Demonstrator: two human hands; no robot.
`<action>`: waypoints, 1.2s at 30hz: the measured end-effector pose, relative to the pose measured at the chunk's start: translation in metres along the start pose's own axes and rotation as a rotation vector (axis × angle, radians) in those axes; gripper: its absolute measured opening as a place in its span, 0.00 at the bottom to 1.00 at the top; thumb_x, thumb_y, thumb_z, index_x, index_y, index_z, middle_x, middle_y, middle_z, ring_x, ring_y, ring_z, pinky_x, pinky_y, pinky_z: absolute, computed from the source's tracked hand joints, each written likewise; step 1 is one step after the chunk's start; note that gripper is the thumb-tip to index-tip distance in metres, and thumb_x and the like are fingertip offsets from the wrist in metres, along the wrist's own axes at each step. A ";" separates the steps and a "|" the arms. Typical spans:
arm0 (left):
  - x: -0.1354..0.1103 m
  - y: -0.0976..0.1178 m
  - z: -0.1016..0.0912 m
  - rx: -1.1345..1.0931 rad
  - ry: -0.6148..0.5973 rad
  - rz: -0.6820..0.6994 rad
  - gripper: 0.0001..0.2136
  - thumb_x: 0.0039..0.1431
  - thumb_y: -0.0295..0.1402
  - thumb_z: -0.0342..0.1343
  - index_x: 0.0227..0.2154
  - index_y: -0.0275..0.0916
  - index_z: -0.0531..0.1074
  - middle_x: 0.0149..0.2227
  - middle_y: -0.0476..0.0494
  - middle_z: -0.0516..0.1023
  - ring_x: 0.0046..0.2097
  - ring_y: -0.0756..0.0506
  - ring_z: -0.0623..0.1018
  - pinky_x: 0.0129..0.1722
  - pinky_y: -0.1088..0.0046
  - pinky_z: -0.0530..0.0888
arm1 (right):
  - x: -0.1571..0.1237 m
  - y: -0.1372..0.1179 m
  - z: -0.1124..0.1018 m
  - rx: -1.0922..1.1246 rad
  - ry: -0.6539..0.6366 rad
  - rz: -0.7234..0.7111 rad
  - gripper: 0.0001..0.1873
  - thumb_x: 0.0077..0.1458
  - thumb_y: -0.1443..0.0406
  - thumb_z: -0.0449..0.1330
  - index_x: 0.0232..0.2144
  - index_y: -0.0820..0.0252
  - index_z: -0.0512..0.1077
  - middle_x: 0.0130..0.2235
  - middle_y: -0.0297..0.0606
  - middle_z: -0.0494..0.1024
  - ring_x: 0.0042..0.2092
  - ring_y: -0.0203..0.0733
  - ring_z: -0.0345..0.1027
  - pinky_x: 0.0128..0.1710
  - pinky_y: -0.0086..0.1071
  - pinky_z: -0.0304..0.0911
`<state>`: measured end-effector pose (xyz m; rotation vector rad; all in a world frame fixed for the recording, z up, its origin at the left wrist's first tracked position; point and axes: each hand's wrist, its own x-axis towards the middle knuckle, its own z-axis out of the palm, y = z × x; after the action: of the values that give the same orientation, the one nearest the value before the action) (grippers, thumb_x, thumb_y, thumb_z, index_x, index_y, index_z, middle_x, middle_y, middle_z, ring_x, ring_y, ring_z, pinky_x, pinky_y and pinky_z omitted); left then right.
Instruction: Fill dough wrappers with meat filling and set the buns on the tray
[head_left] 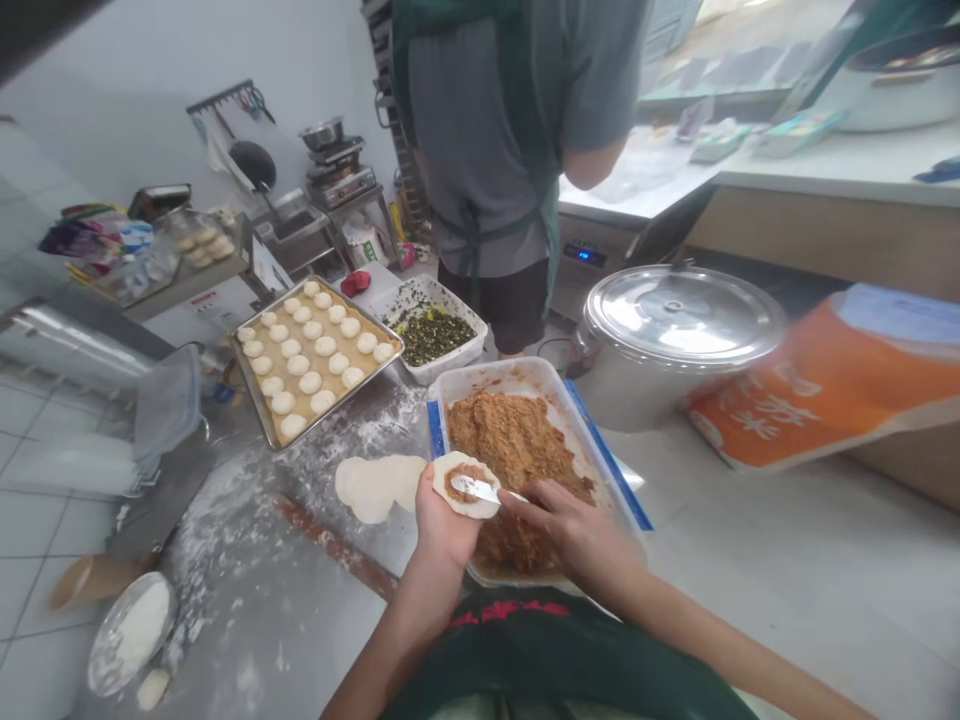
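My left hand holds a round dough wrapper in its palm, the fingers curled beneath it. Brown filling lies in the middle of the wrapper. In my right hand is a small spatula, its pale blade pressed on that filling. Both hands are over the near left edge of a white tub holding a heap of brown filling. Left of my left hand, several flat dough rounds overlap on the floured steel table.
A rolling pin lies on the table. Beyond are a baking tray of filled dough pieces and a tub of chopped greens. A flour bowl is at lower left. A lidded steel pot stands right. A co-worker stands ahead.
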<state>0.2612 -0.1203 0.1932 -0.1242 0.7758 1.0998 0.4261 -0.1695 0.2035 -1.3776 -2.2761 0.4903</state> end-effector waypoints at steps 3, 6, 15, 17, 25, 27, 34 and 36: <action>0.001 0.005 -0.002 -0.018 0.006 0.051 0.16 0.52 0.40 0.46 0.29 0.33 0.73 0.30 0.39 0.76 0.34 0.43 0.75 0.40 0.63 0.70 | 0.000 0.002 -0.009 -0.011 -0.049 0.008 0.27 0.48 0.76 0.46 0.48 0.51 0.66 0.34 0.39 0.68 0.34 0.39 0.64 0.33 0.31 0.61; -0.001 0.006 0.000 -0.023 -0.054 0.084 0.17 0.52 0.42 0.46 0.32 0.34 0.74 0.33 0.39 0.77 0.38 0.43 0.75 0.43 0.61 0.69 | 0.003 0.005 -0.017 0.058 0.006 0.075 0.23 0.53 0.73 0.45 0.48 0.53 0.66 0.38 0.41 0.69 0.36 0.38 0.65 0.35 0.30 0.62; -0.010 0.003 0.011 -0.031 -0.163 0.073 0.20 0.53 0.43 0.45 0.35 0.33 0.73 0.36 0.38 0.77 0.41 0.42 0.75 0.47 0.63 0.67 | 0.011 -0.010 -0.025 0.110 0.001 0.062 0.21 0.56 0.70 0.43 0.49 0.53 0.66 0.37 0.42 0.70 0.37 0.39 0.66 0.36 0.31 0.62; -0.010 0.002 0.011 -0.025 -0.178 0.044 0.20 0.53 0.44 0.46 0.35 0.33 0.73 0.36 0.37 0.77 0.41 0.41 0.75 0.47 0.62 0.67 | 0.010 -0.010 -0.027 0.095 -0.015 0.037 0.22 0.55 0.70 0.44 0.49 0.52 0.66 0.37 0.41 0.70 0.37 0.40 0.66 0.36 0.31 0.62; -0.012 0.004 0.007 0.084 -0.189 0.084 0.12 0.49 0.32 0.55 0.37 0.33 0.72 0.38 0.37 0.77 0.44 0.41 0.74 0.48 0.63 0.67 | -0.021 0.042 -0.059 -0.108 -0.150 0.346 0.16 0.54 0.69 0.47 0.37 0.51 0.73 0.38 0.39 0.73 0.37 0.42 0.68 0.33 0.31 0.60; -0.014 0.004 0.008 0.161 -0.206 0.105 0.13 0.48 0.29 0.56 0.39 0.33 0.71 0.38 0.36 0.77 0.44 0.41 0.74 0.48 0.62 0.67 | -0.032 0.056 -0.057 -0.220 -0.274 0.428 0.20 0.47 0.76 0.49 0.32 0.51 0.74 0.34 0.38 0.74 0.35 0.41 0.69 0.30 0.30 0.59; -0.021 -0.006 0.015 0.270 -0.172 0.084 0.14 0.46 0.27 0.59 0.39 0.33 0.70 0.38 0.38 0.77 0.42 0.41 0.75 0.46 0.62 0.69 | -0.053 0.078 -0.031 -0.273 -0.302 0.342 0.19 0.42 0.80 0.48 0.24 0.55 0.73 0.32 0.40 0.72 0.37 0.42 0.67 0.30 0.30 0.58; -0.025 -0.010 0.017 0.301 -0.154 0.076 0.14 0.45 0.27 0.60 0.38 0.33 0.70 0.36 0.39 0.77 0.40 0.42 0.76 0.45 0.62 0.70 | -0.046 0.073 -0.035 -0.211 -0.197 0.280 0.13 0.47 0.74 0.51 0.26 0.56 0.73 0.37 0.42 0.72 0.40 0.45 0.65 0.35 0.34 0.59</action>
<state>0.2722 -0.1356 0.2187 0.2438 0.8028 1.0383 0.5182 -0.1757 0.1877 -1.8422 -2.3537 0.5045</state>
